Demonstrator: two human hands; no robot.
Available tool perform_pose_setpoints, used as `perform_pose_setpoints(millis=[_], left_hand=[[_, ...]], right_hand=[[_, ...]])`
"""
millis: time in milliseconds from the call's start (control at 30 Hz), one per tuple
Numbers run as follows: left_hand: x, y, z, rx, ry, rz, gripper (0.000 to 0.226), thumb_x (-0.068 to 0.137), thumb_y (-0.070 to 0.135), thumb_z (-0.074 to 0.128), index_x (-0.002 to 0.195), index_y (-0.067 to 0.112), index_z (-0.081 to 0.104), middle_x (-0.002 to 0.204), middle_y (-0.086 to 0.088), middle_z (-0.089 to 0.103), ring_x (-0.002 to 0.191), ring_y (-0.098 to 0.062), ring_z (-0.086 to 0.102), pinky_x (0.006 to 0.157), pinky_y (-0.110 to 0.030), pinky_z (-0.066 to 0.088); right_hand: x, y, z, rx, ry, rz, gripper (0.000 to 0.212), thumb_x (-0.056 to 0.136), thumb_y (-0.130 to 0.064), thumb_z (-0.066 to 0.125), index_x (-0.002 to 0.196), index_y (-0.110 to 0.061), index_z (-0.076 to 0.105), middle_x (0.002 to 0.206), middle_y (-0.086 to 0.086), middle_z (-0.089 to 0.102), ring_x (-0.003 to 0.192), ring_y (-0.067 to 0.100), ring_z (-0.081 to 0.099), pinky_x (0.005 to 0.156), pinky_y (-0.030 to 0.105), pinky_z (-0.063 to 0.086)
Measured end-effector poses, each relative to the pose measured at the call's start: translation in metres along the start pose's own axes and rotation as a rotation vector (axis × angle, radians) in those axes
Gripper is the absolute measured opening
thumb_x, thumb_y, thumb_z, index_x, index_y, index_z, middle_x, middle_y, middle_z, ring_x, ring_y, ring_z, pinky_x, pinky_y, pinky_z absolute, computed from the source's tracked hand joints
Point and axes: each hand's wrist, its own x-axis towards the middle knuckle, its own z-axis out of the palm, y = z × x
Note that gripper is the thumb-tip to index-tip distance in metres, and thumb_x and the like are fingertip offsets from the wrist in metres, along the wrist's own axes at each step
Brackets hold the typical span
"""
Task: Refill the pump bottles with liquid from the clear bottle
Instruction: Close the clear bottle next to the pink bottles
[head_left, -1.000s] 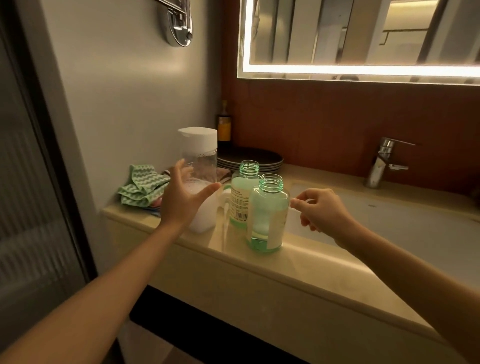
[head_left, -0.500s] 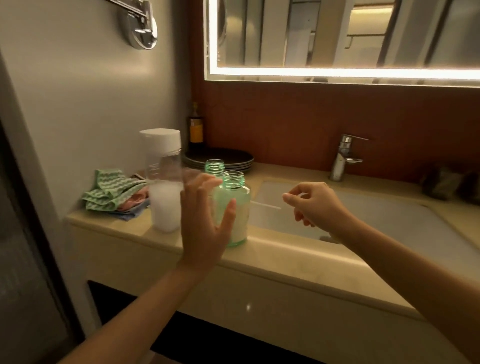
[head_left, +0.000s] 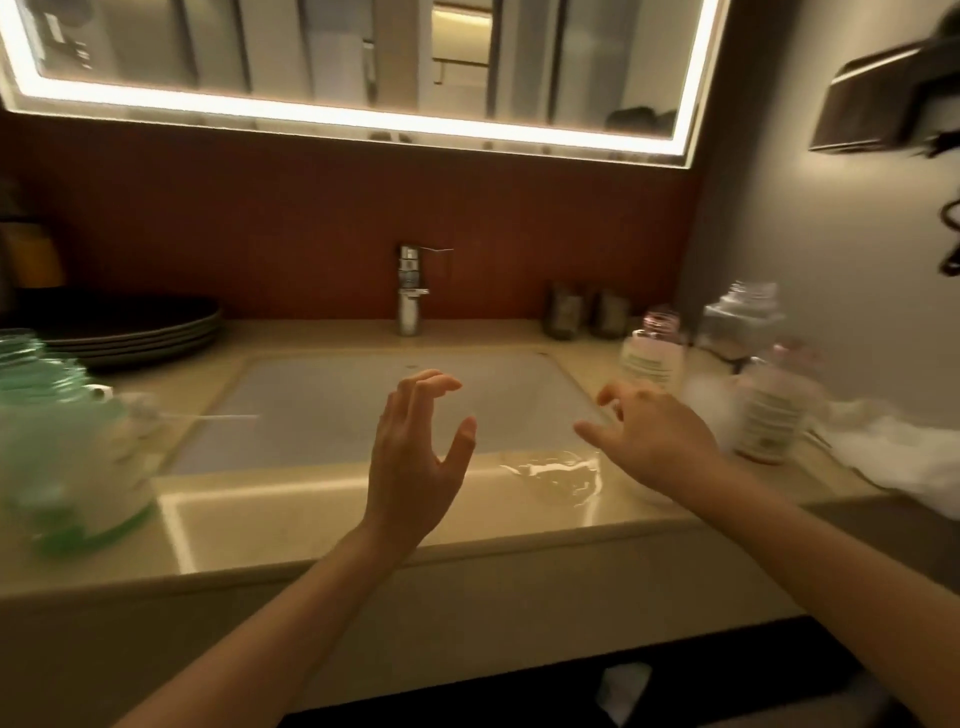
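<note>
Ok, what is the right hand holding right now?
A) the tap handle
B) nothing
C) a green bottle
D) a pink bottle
B: the right hand hovers over the counter edge with its fingers spread and nothing in them, just short of the nearest pink bottle.

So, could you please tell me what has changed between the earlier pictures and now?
The view has swung right. The left hand has left the clear bottle, now out of frame, and hovers open over the sink. The right hand has moved from the green bottles toward the pink bottles, fingers spread, holding nothing. The green bottles stay uncapped on the counter.
</note>
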Motion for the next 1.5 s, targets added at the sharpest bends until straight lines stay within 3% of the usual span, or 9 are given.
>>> perform_pose_setpoints(millis=[133,300,467,567,733,967,1267,1500], left_hand=[[0.005,0.019,0.038,-0.093,-0.042,-0.067,0.029,0.084,0.035,0.049,0.109,0.021,0.045,0.107,0.003,0.053,0.096,0.0,0.045,0.083,-0.016,0.037],[0.008,0.031,0.062,-0.136,-0.061,-0.135,0.034,0.082,0.037,0.05,0.106,0.013,0.052,0.106,0.008,0.051,0.093,-0.004,0.05,0.08,-0.009,0.035],[0.019,0.038,0.08,-0.181,-0.06,-0.206,0.024,0.084,0.022,0.06,0.105,0.014,0.051,0.105,0.005,0.053,0.091,-0.003,0.051,0.079,-0.012,0.036],[0.03,0.048,0.096,-0.237,-0.077,-0.235,0.025,0.084,0.014,0.064,0.103,0.019,0.049,0.104,0.003,0.055,0.091,-0.005,0.052,0.079,-0.016,0.038],[0.049,0.08,0.131,-0.357,-0.183,-0.275,0.031,0.083,0.02,0.065,0.107,0.023,0.045,0.107,0.005,0.054,0.094,-0.006,0.051,0.077,-0.011,0.039],[0.068,0.12,0.183,-0.518,-0.298,-0.35,0.057,0.077,0.033,0.072,0.123,0.02,0.041,0.113,0.006,0.05,0.103,-0.011,0.052,0.086,-0.031,0.049],[0.071,0.141,0.221,-0.543,-0.319,-0.489,0.09,0.07,0.039,0.076,0.14,0.019,0.024,0.137,-0.004,0.046,0.124,-0.02,0.045,0.097,-0.034,0.041],[0.075,0.136,0.232,-0.504,-0.374,-0.45,0.072,0.069,0.039,0.077,0.127,0.018,0.041,0.116,0.003,0.058,0.095,-0.006,0.053,0.076,-0.021,0.044]], right_hand=[[-0.002,0.043,0.009,-0.099,-0.115,0.114,0.074,0.081,-0.06,0.054,0.142,-0.026,0.028,0.144,0.006,0.033,0.129,0.026,0.034,0.099,0.039,0.038],[0.005,0.056,0.02,-0.047,-0.128,0.13,0.069,0.081,-0.048,0.06,0.139,-0.024,0.033,0.136,0.007,0.045,0.122,0.026,0.044,0.097,0.039,0.043],[0.015,0.058,-0.025,0.061,0.029,0.044,0.054,0.079,-0.043,0.066,0.124,-0.019,0.048,0.121,0.005,0.056,0.108,0.021,0.051,0.082,0.027,0.041],[0.024,0.058,-0.075,0.17,0.16,-0.028,0.053,0.076,-0.04,0.071,0.12,-0.016,0.053,0.115,0.006,0.059,0.098,0.019,0.055,0.08,0.029,0.045],[0.051,0.068,-0.135,0.144,0.309,-0.103,0.053,0.075,-0.044,0.07,0.117,-0.014,0.056,0.113,0.005,0.06,0.09,0.014,0.051,0.075,0.025,0.042],[0.087,0.088,-0.139,0.013,0.199,-0.085,0.053,0.075,-0.044,0.071,0.116,-0.013,0.057,0.115,0.007,0.059,0.088,0.016,0.05,0.071,0.025,0.039],[0.104,0.104,-0.138,-0.008,0.058,-0.113,0.051,0.075,-0.043,0.071,0.115,-0.012,0.06,0.114,0.006,0.06,0.091,0.015,0.051,0.073,0.025,0.043],[0.105,0.11,-0.139,0.028,0.023,-0.146,0.05,0.078,-0.041,0.069,0.117,-0.011,0.06,0.116,0.006,0.059,0.092,0.014,0.049,0.065,0.02,0.043]])
